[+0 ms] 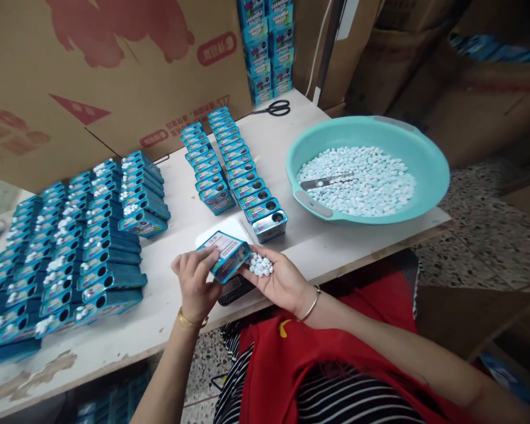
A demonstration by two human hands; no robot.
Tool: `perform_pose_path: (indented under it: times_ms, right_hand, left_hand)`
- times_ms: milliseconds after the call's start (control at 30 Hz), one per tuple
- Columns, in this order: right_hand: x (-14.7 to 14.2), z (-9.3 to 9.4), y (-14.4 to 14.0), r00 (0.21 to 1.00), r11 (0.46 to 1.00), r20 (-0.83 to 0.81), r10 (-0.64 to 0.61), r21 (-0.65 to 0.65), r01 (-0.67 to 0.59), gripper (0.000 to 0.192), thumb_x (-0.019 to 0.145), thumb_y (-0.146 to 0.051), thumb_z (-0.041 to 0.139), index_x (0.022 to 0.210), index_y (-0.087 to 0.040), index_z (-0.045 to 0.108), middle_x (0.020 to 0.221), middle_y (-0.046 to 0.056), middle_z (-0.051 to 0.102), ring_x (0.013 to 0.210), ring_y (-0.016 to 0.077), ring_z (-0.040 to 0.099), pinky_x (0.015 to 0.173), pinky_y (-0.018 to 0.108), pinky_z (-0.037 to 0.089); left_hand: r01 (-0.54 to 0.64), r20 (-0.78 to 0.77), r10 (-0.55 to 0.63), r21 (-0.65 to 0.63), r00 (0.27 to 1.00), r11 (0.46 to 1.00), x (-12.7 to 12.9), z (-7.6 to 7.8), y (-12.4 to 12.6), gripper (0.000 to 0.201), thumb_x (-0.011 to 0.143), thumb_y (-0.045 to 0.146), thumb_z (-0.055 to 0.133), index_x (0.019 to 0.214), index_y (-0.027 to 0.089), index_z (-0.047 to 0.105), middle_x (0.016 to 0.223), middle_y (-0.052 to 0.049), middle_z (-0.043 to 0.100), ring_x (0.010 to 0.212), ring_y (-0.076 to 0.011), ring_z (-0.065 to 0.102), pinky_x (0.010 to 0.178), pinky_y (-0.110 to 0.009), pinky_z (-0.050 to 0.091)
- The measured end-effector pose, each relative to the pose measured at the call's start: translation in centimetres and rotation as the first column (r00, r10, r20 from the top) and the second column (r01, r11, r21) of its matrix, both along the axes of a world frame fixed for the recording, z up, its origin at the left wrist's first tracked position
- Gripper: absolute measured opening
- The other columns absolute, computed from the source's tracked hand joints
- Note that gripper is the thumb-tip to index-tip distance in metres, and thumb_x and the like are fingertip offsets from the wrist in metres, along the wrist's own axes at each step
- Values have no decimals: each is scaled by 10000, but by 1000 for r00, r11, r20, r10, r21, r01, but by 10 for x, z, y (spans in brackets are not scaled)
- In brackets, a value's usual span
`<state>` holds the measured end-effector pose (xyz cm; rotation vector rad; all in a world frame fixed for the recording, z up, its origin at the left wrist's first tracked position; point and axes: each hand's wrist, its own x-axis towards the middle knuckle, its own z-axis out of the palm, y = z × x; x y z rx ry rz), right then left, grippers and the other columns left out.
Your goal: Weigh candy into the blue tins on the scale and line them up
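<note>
My left hand (pixel 195 284) grips a small blue tin (pixel 227 254), tilted with its open end toward my right palm. My right hand (pixel 277 279) is cupped palm up and holds a small heap of pale blue-white candies (pixel 261 265) right at the tin's mouth. Both hands hover over the near edge of the white table (pixel 168 306), above a small scale (pixel 230 288) that is mostly hidden by them.
A teal basin (pixel 428 176) of candies with a metal scoop (pixel 324 182) sits at the right. Two rows of empty tins (pixel 229 165) stand in the middle, several rows of filled tins (pixel 70 247) at the left. Scissors (pixel 276 108) and stacked tins (pixel 268 47) lie behind, by cardboard boxes (pixel 92 76).
</note>
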<state>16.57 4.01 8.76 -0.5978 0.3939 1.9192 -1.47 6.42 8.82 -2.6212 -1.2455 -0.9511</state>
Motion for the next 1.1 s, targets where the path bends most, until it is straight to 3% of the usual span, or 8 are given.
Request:
perform_pose_path:
  times_ms: [167,333,500,633,700,767,867,1100]
  right_hand:
    - [13,-3,-6,998,999,42,36,10,-37,172,891,-129,446,943,-75,601,880,130,701,895,179,688,846,307,559]
    - [28,-11,-16,996,998,73,59,21,-60,176,885,-142,467,976,-72,600,924,152,701,995,203,665,884,309,547]
    - [34,-16,-23,991,997,106,76,-3,-76,192,883,-141,469,1013,-82,597,948,143,706,1014,208,660,878,309,553]
    - [37,-17,-28,991,997,112,75,1,-76,201,893,-149,451,1009,-79,598,980,154,701,1039,224,649,897,323,545]
    - [38,-17,-30,991,997,109,75,4,-76,212,901,-158,434,1005,-81,602,988,153,701,1040,219,649,902,325,542]
    - [38,-17,-32,991,997,106,79,-1,-79,225,909,-163,416,1000,-87,607,986,146,704,1031,206,653,896,322,544]
    - [39,-17,-35,988,995,118,100,-23,-98,253,924,-182,383,993,-111,617,976,124,713,1014,193,660,879,332,552]
    - [44,-16,-40,984,993,150,99,-75,-89,278,920,-167,366,996,-145,632,974,92,720,1012,166,659,882,324,548]
  left_hand:
    - [-75,265,173,-343,949,936,0,-14,12,319,750,324,674,1022,217,547,921,-31,622,846,-181,579,800,-347,429]
    - [-66,334,247,-470,910,880,-5,-30,23,334,729,372,694,973,191,556,900,-19,623,834,-168,587,775,-315,470]
    - [-29,360,231,-487,904,873,-11,-30,23,454,745,405,679,1114,197,515,1036,-58,618,956,-189,596,846,-356,482]
    - [-152,342,245,-278,907,949,-8,-7,3,534,745,374,687,1209,218,475,1130,-89,583,1024,-216,566,863,-395,466]
    - [-135,320,190,-187,928,973,4,5,-17,441,763,306,672,1164,223,508,1043,-68,596,925,-189,573,800,-368,485]
    - [26,267,36,-225,963,974,25,10,-38,368,792,243,636,1141,223,521,985,-57,597,851,-162,573,741,-328,503]
    - [247,193,-188,-354,963,902,61,4,-64,289,849,222,555,1135,203,522,1029,-88,593,912,-172,579,765,-323,517]
    - [228,112,-201,-349,973,909,98,-22,-76,190,918,187,413,1020,148,569,952,-91,603,861,-163,546,754,-302,494]
